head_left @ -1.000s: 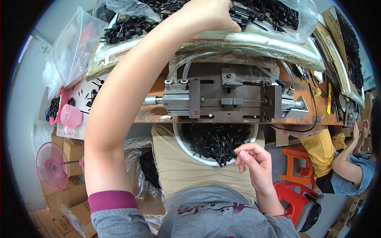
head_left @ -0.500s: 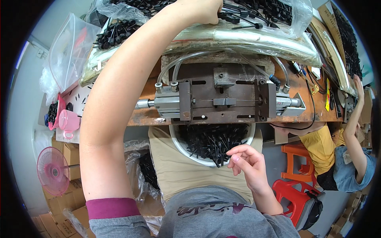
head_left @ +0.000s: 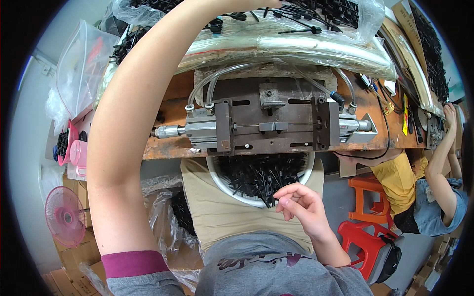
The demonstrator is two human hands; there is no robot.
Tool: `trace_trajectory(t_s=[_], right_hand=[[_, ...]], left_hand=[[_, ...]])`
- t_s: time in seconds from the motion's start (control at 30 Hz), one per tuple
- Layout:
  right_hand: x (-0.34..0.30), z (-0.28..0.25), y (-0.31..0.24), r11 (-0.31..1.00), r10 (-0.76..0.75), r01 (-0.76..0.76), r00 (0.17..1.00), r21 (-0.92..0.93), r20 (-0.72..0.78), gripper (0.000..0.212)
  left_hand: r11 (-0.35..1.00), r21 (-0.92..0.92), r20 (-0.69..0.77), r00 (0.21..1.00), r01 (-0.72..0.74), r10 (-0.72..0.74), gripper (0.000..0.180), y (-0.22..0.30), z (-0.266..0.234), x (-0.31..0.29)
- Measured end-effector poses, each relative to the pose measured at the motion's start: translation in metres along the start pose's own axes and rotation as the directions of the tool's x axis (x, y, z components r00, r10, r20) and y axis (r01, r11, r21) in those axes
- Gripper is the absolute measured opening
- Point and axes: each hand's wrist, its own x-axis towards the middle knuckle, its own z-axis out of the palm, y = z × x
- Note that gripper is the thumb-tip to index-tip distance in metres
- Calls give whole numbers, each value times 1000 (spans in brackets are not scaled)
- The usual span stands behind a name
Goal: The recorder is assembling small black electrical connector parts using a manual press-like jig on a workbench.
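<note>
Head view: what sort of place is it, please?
Probably a small assembly workshop: a metal fixture with clear tubes stands on a worn wooden bench, a white basket holds many black parts, and cardboard boxes show at lower left.

Illumination is bright and diffuse. Glare streaks the plastic (head_left: 296, 46). Fisheye distortion curves outer edges; corners fall to black.

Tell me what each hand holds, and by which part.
Left hand: cannot tell; the picture's top crops it. Right hand: curled beside black parts; any hold is unclear.
</note>
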Motion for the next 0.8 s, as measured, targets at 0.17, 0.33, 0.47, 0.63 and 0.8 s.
trace_trajectory(t_s=[0.17,0.33,0.47,0.63,0.8], right_hand=[[1,3,2,1000,-3,2,999,8,32,15],[0,-2,4,1000,-5,5,1000,27,-5,14],[0,0,4,1000,-22,22,1000,9,21,14],[1,-7,2,995,-96,99,991,23,-94,13],[12,5,-13,938,-344,346,926,-14,-155,27]], left_hand=[[972,-221,-170,978,79,-118,35,3,-17,-9],[598,-789,-134,910,142,-393,19,-2,-23,-9],[584,-808,-186,910,72,-370,18,-13,-40,-26],[922,-262,-462,876,-286,140,17,39,-9,-89],[776,-502,-344,912,-381,225,13,73,11,-164]])
